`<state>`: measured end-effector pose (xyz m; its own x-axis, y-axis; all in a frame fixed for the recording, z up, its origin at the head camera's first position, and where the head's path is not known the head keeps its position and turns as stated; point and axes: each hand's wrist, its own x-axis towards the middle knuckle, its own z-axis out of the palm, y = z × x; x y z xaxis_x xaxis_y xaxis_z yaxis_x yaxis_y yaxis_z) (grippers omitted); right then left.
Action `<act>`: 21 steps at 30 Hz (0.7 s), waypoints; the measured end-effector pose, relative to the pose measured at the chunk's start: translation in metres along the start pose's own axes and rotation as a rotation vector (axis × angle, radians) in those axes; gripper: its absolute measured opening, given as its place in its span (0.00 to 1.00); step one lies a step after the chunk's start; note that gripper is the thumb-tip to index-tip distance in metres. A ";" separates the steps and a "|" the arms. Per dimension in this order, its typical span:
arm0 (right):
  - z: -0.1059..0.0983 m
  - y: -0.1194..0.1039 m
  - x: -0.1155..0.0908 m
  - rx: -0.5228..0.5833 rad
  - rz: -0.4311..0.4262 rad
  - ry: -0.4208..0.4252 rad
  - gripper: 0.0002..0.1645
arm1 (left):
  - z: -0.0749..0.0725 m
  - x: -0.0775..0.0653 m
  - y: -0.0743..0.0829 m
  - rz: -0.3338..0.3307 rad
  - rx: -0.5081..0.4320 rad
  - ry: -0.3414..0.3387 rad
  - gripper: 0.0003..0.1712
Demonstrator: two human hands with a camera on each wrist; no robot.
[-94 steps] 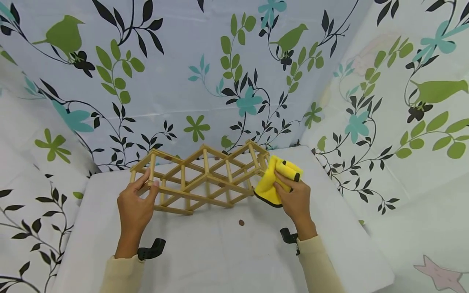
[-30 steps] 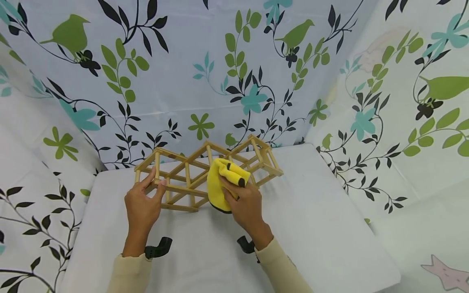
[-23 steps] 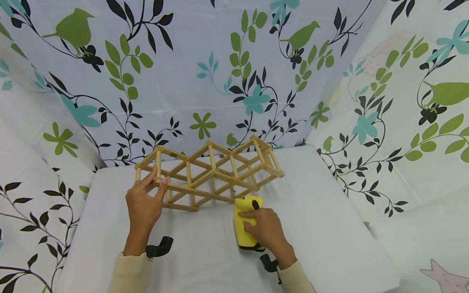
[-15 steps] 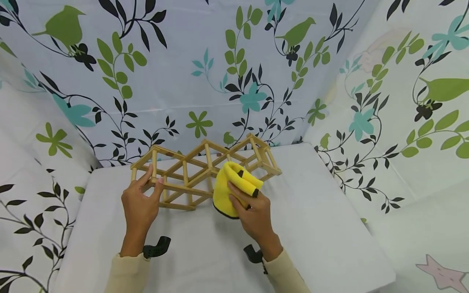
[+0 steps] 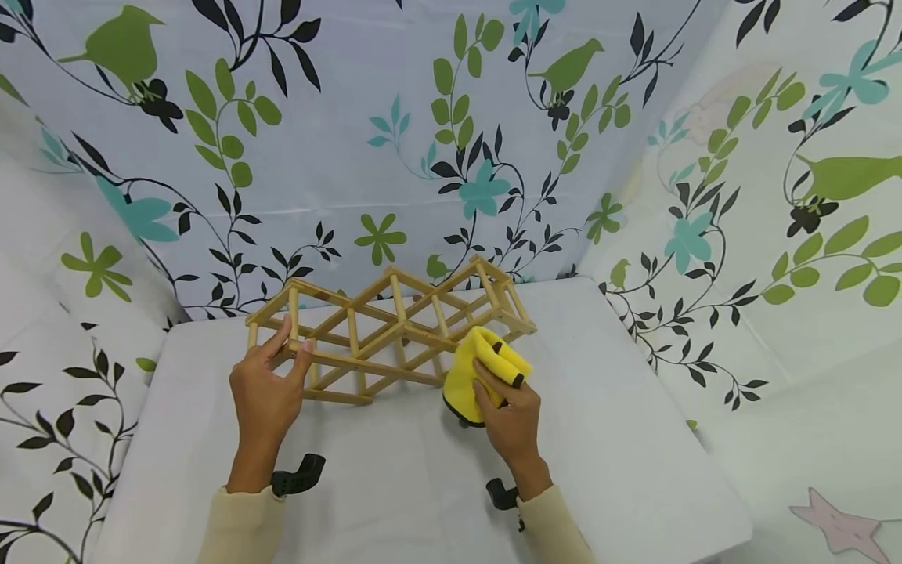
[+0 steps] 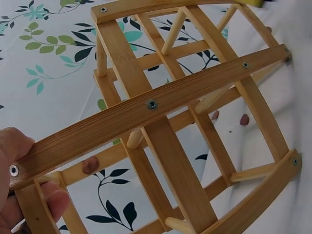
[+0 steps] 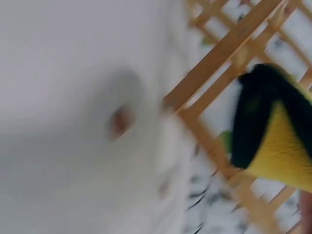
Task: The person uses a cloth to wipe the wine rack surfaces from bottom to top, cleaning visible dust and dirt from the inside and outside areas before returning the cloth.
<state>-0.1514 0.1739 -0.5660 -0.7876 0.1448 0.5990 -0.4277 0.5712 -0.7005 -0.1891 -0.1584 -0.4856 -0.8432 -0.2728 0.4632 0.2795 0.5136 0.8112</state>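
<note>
A folding rack of pale wooden slats and dowels [image 5: 380,337] stands at the back of the white table. My left hand [image 5: 268,392] grips its left end, thumb in front; in the left wrist view the fingertips [image 6: 57,202] show behind a slat. Small metal rivets join the slats. My right hand [image 5: 510,415] holds a bunched yellow cloth with black edging [image 5: 479,372] against the front of the rack, right of its middle. In the right wrist view the cloth [image 7: 285,151] overlaps the slats, and most of that hand is out of frame.
The white tabletop [image 5: 395,486] extends in front of the rack. A patterned curtain [image 5: 317,157] rises close behind it. Small brown spots or bits, one on the table [image 6: 244,119] and one at a slat [image 6: 90,165], are too unclear to identify.
My right hand wiped from the rack's right end to its middle, dipped to the table with the cloth, came back up, and has since slid right. My left hand keeps its grip.
</note>
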 end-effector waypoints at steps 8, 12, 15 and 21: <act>0.027 0.027 0.004 -0.088 0.060 0.021 0.18 | -0.006 0.000 0.000 -0.067 -0.009 -0.046 0.31; 0.008 0.054 -0.014 -0.201 0.315 0.039 0.18 | -0.006 0.001 0.002 -0.070 0.003 -0.059 0.30; -0.005 0.051 -0.018 -0.075 0.229 0.162 0.20 | -0.008 0.003 0.003 -0.057 0.012 -0.050 0.30; -0.005 0.039 0.013 0.050 -0.014 0.468 0.24 | -0.011 0.006 0.005 -0.046 -0.006 -0.044 0.29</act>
<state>-0.1761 0.2021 -0.5837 -0.5016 0.4925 0.7112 -0.4670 0.5378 -0.7019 -0.1884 -0.1664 -0.4750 -0.8745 -0.2596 0.4097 0.2429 0.4967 0.8332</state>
